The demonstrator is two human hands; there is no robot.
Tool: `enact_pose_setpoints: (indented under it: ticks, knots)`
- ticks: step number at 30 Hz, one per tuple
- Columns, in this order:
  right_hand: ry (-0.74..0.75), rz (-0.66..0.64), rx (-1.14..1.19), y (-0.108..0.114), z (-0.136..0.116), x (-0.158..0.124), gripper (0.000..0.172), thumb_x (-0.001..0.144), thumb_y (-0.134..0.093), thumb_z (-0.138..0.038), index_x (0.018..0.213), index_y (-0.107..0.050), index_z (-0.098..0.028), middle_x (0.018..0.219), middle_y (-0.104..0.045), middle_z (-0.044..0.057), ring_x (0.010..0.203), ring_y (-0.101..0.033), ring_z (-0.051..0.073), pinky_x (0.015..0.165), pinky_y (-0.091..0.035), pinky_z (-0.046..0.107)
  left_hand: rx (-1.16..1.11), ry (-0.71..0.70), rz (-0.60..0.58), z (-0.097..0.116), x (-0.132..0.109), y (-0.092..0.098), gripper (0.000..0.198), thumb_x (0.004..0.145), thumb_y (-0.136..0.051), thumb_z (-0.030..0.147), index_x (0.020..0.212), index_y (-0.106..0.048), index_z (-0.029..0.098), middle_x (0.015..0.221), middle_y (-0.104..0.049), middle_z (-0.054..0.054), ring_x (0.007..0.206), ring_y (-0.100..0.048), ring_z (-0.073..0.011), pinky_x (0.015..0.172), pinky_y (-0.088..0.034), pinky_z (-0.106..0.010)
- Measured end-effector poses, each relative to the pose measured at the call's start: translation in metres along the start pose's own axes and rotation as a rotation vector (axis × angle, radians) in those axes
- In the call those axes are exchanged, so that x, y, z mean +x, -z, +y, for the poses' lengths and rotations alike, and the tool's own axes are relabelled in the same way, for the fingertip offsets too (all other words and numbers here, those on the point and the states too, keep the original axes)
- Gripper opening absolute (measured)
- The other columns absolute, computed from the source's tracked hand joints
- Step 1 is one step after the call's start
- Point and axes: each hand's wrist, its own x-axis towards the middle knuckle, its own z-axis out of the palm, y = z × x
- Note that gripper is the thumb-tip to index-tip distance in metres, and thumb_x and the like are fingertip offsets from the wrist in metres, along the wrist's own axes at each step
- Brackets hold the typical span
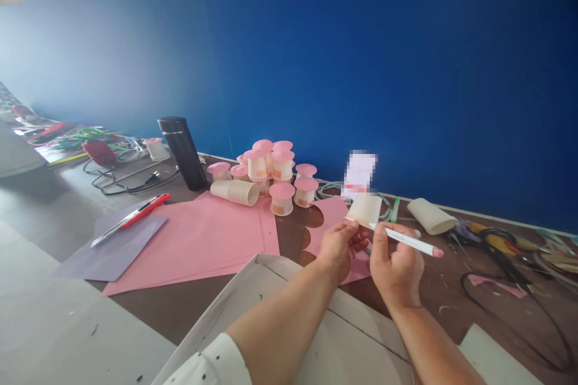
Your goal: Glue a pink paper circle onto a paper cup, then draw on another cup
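Observation:
My left hand (338, 248) has its fingers closed on the rim of a white paper cup (365, 207), which is held upside down over the table. In my right hand (400, 264) is a white marker with a pink end (413, 242). Its other end points left, close to the cup's rim; whether it touches cannot be made out. Beneath both hands lies pink paper with round cutouts (332, 216). Left of it, several cups topped with pink discs (282, 192) are grouped, some stacked two high.
A nested stack of paper cups (235, 192) lies by pink sheets (203, 240). A red utility knife (130, 218) rests on grey-purple paper (135, 252). A black flask (183, 153) stands behind. At right are a tipped cup (431, 216) and tangled cables (506, 252).

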Motion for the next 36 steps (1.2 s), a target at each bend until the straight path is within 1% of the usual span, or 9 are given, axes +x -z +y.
enact_pose_setpoints:
  ticks: [6, 11, 18, 22, 28, 32, 36]
  knots:
    - [-0.014, -0.011, -0.001, 0.0002, -0.0004, -0.001, 0.02, 0.088, -0.05, -0.035, 0.09, -0.057, -0.016, 0.084, -0.065, 0.01, 0.08, -0.061, 0.02, 0.07, -0.045, 0.03, 0.0, -0.002, -0.009, -0.0013, -0.0008, 0.0009, 0.022, 0.071, -0.073, 0.027, 0.079, -0.062, 0.01, 0.073, -0.062, -0.007, 0.068, -0.058, -0.0121, 0.071, -0.045, -0.026]
    - [0.005, -0.027, 0.012, 0.0005, -0.0011, -0.0004, 0.02, 0.087, -0.051, -0.035, 0.088, -0.057, -0.016, 0.082, -0.064, 0.01, 0.077, -0.061, 0.02, 0.071, -0.045, 0.031, -0.004, 0.001, 0.013, -0.0001, -0.0005, -0.0005, 0.021, 0.071, -0.073, 0.026, 0.078, -0.062, 0.009, 0.073, -0.062, -0.007, 0.068, -0.058, -0.0121, 0.07, -0.045, -0.026]
    - [-0.018, 0.051, 0.017, 0.0015, -0.0015, -0.0007, 0.023, 0.088, -0.049, -0.035, 0.092, -0.057, -0.014, 0.087, -0.064, 0.013, 0.08, -0.061, 0.021, 0.07, -0.047, 0.033, -0.014, 0.011, 0.036, 0.003, -0.002, -0.0036, 0.017, 0.075, -0.069, 0.022, 0.084, -0.063, 0.008, 0.076, -0.061, -0.008, 0.069, -0.059, -0.0114, 0.068, -0.046, -0.023]
    - [-0.024, 0.03, 0.011, 0.0004, -0.0011, -0.0005, 0.022, 0.088, -0.05, -0.035, 0.092, -0.058, -0.014, 0.086, -0.065, 0.013, 0.08, -0.062, 0.021, 0.07, -0.047, 0.032, -0.007, 0.007, 0.039, 0.0022, -0.0013, -0.0028, 0.018, 0.074, -0.069, 0.022, 0.082, -0.063, 0.008, 0.075, -0.062, -0.008, 0.069, -0.059, -0.0117, 0.069, -0.046, -0.024]
    - [0.018, 0.004, 0.0, 0.0001, -0.0001, -0.0003, 0.018, 0.087, -0.052, -0.032, 0.09, -0.057, -0.015, 0.084, -0.065, 0.01, 0.079, -0.062, 0.02, 0.07, -0.046, 0.031, -0.001, -0.009, 0.006, -0.0002, 0.0007, -0.0002, 0.021, 0.073, -0.071, 0.026, 0.081, -0.063, 0.008, 0.075, -0.062, -0.008, 0.069, -0.059, -0.0121, 0.07, -0.046, -0.025]
    - [0.021, 0.018, -0.016, -0.0002, 0.0016, -0.0013, 0.018, 0.087, -0.051, -0.032, 0.091, -0.057, -0.015, 0.085, -0.065, 0.011, 0.081, -0.062, 0.02, 0.071, -0.046, 0.031, -0.002, -0.006, 0.018, -0.0002, -0.0001, -0.0008, 0.021, 0.072, -0.072, 0.025, 0.082, -0.063, 0.008, 0.075, -0.062, -0.008, 0.07, -0.059, -0.0123, 0.07, -0.046, -0.025]
    - [0.017, 0.004, -0.009, -0.0015, 0.0019, -0.0011, 0.018, 0.087, -0.051, -0.032, 0.09, -0.057, -0.015, 0.084, -0.064, 0.011, 0.08, -0.061, 0.021, 0.072, -0.046, 0.032, 0.004, -0.006, 0.027, -0.0003, 0.0001, -0.0005, 0.021, 0.072, -0.072, 0.025, 0.081, -0.062, 0.008, 0.075, -0.062, -0.008, 0.07, -0.059, -0.0125, 0.07, -0.046, -0.025]
